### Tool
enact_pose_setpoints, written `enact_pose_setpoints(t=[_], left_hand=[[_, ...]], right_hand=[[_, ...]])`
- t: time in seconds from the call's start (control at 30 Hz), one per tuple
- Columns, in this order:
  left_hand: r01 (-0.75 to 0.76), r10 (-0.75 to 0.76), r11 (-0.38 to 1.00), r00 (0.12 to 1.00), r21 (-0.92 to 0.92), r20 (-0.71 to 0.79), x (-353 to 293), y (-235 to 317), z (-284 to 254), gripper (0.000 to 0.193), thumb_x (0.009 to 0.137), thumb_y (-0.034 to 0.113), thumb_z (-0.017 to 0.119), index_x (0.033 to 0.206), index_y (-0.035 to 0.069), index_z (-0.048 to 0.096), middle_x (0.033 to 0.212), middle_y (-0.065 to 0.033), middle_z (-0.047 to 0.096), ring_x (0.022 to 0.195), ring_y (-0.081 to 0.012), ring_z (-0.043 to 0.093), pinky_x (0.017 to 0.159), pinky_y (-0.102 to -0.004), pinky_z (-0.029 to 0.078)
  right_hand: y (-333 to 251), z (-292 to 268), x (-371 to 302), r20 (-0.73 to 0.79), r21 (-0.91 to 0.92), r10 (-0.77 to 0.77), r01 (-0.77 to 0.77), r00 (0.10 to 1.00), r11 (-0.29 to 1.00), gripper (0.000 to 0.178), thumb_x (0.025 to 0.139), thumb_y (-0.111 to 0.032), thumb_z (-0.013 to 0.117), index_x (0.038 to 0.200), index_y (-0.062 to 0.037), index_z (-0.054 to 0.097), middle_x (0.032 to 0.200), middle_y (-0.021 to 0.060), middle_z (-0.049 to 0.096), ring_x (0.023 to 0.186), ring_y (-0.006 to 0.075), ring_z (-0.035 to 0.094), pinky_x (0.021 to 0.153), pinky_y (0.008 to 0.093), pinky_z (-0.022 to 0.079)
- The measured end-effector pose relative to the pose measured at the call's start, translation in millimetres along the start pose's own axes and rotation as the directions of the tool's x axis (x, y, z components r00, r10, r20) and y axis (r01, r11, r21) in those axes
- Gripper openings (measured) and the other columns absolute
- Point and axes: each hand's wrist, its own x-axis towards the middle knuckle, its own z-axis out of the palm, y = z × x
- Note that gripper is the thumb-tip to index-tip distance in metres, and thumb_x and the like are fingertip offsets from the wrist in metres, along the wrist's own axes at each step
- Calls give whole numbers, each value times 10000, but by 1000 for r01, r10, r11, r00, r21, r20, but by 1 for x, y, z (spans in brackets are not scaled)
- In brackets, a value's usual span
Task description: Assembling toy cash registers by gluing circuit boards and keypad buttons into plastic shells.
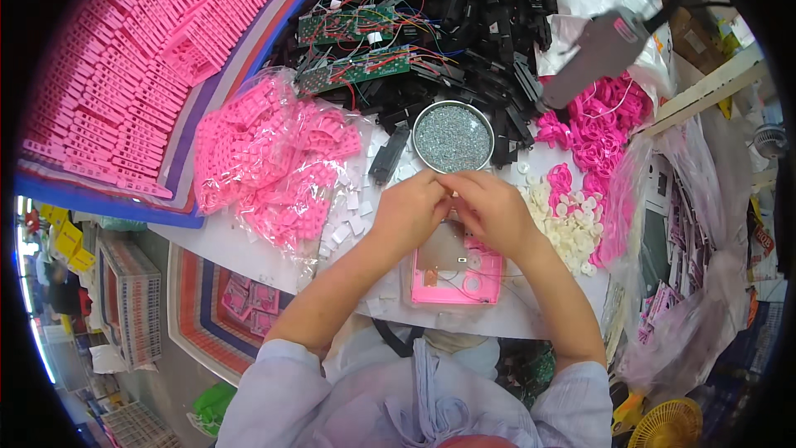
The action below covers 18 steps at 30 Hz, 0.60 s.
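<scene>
Both hands meet over the white bench (249, 253). The left hand (408, 209) and right hand (496, 211) have their fingers (464, 185) pinched close together on something too tiny to make out. Right under the fingers lies an open pink case (460, 282). Just past the fingers sits a round tin of silver bits (453, 137). A bag of pink parts (274, 162) lies left of them.
</scene>
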Motion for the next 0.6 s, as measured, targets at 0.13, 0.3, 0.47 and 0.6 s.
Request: enact_pose_setpoints(t=[0.13, 0.3, 0.47, 0.6], left_hand=[[80, -81, 993, 997, 85, 8, -10, 6, -4, 204, 815, 170, 745, 991, 87, 685, 879, -87, 650, 784, -297, 675, 677, -386, 537], [149, -148, 989, 986, 17, -71, -20, 0, -7, 158, 837, 150, 712, 978, 85, 691, 849, -85, 644, 747, -291, 659, 647, -397, 519], [71, -48, 987, 987, 148, -155, -19, -17, -10, 109, 834, 139, 701, 934, 96, 712, 903, -81, 658, 809, -300, 648, 689, -428, 501], [64, -36, 986, 983, 154, -178, -5, -9, 6, 104, 797, 157, 734, 895, 125, 726, 987, -43, 660, 955, -267, 615, 831, -441, 429]], right_hand=[[-3, 4, -8, -25, -4, 50, -50, 998, 999, 226, 817, -99, 727, 1035, -82, 670, 969, 88, 672, 887, 299, 655, 740, 404, 539], [-4, 7, -1, -79, -45, 36, -40, 996, 998, 211, 818, -114, 727, 1019, -84, 669, 924, 93, 665, 852, 307, 656, 704, 406, 533], [12, 6, 2, 44, 79, 135, -138, 990, 987, 129, 819, -106, 706, 927, -66, 647, 879, 108, 664, 798, 327, 651, 684, 417, 530], [10, -4, -5, 71, -44, 160, -158, 984, 987, 85, 823, -99, 686, 863, -49, 629, 836, 126, 647, 757, 338, 639, 673, 433, 525]])
